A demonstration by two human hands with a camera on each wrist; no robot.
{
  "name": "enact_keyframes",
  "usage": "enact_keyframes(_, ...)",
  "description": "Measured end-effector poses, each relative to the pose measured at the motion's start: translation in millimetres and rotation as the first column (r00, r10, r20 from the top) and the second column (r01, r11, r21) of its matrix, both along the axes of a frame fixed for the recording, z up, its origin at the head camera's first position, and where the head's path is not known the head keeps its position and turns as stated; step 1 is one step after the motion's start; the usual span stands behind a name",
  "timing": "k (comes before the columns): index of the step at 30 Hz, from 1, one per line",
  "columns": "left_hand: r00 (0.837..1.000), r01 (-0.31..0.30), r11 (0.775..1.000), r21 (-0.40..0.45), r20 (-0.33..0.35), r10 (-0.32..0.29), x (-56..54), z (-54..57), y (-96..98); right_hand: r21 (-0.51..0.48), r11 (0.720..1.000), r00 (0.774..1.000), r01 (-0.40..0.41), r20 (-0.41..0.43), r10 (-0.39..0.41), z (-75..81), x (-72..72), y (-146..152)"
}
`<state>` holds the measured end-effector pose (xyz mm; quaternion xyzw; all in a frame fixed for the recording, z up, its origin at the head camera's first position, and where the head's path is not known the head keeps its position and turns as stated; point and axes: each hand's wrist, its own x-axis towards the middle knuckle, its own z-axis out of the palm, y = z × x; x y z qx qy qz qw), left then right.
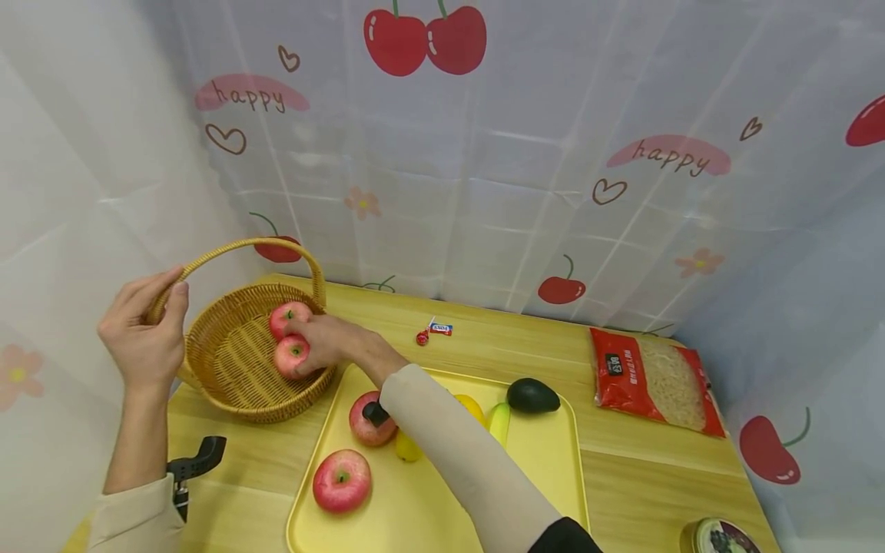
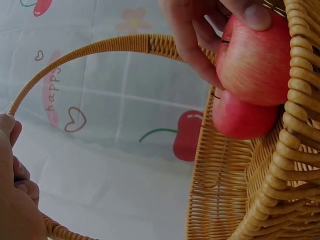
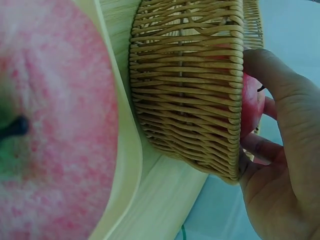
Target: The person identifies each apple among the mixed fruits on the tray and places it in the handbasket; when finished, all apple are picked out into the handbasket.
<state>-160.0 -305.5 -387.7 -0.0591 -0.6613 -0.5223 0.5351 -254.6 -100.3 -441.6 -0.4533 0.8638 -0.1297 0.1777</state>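
Observation:
On the left, a wicker basket [image 1: 235,346] stands on the table with its handle [image 2: 85,52] raised. My left hand [image 1: 148,330] grips that handle, fingers curled round it. Two red apples lie at the right side inside the basket. The nearer apple [image 2: 255,62] is held by my right hand [image 1: 325,342], thumb on one side and fingers on the other. Behind it, the second apple [image 1: 286,316] touches it and is partly hidden. In the right wrist view, the basket wall [image 3: 187,95] hides most of the held apple [image 3: 251,105].
A yellow tray [image 1: 415,522] holds a front apple [image 1: 342,481], another apple [image 1: 369,422], an avocado [image 1: 532,395], a banana [image 1: 499,422] and yellow fruit partly behind my right sleeve. Small wrapped sweets [image 1: 440,329], a red-ended bag [image 1: 657,380] and a jar [image 1: 722,536] are also on the table.

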Motion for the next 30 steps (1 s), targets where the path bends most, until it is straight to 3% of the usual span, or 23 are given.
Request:
enact_keyframes(9,1.0,-0.018,1.0,-0.003,0.021,0.018,-2.2,-4.9,-3.3,-0.002,1.0,0.999,0.025,-0.021,-0.025,1.3,3.2,1.9)
enact_keyframes(17,1.0,-0.023,1.0,-0.01,0.02,0.023,-4.1,-6.0,-3.9,0.03,0.999,0.991,0.032,-0.132,-0.027,-0.7,3.1,0.3)
enact_keyframes(25,1.0,-0.022,1.0,-0.013,0.012,0.022,4.1,4.8,6.9,0.032,0.999,0.989,0.037,-0.146,-0.032,-1.6,3.4,-0.3)
enact_keyframes(30,1.0,-0.025,1.0,-0.016,0.013,0.026,4.5,5.6,7.5,0.031,0.998,0.989,0.047,-0.14,-0.042,-2.0,3.7,-0.5)
